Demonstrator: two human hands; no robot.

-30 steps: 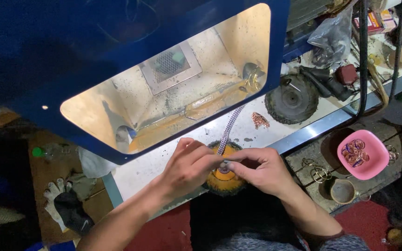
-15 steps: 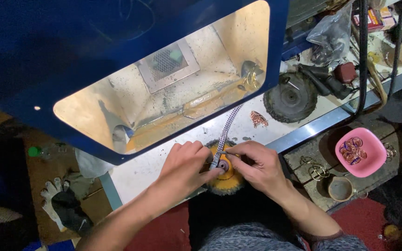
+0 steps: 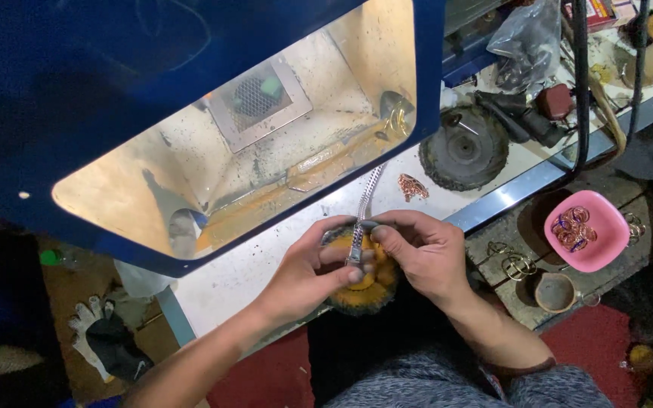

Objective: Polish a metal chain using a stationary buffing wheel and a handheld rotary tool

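Both my hands meet over a round orange-brown buffing wheel [image 3: 376, 291] at the near edge of the white bench. My left hand [image 3: 307, 276] and my right hand [image 3: 421, 253] together pinch the lower end of a silver metal watch band [image 3: 364, 208], which rises from my fingers toward the blue hood. My fingers cover most of the wheel and the band's lower end.
A blue dust hood [image 3: 190, 91] with a lit, dusty interior looms over the bench. A dark round wheel [image 3: 462, 151] lies to the right, a small copper piece [image 3: 411, 187] beside it. A pink bowl [image 3: 595, 249] of rings, wire rings and a small cup [image 3: 555, 291] sit lower right. A glove [image 3: 107, 340] lies lower left.
My hands have closed in over the buffing wheel and taken the watch band's end between the fingers. The band now stands straighter up toward the hood.
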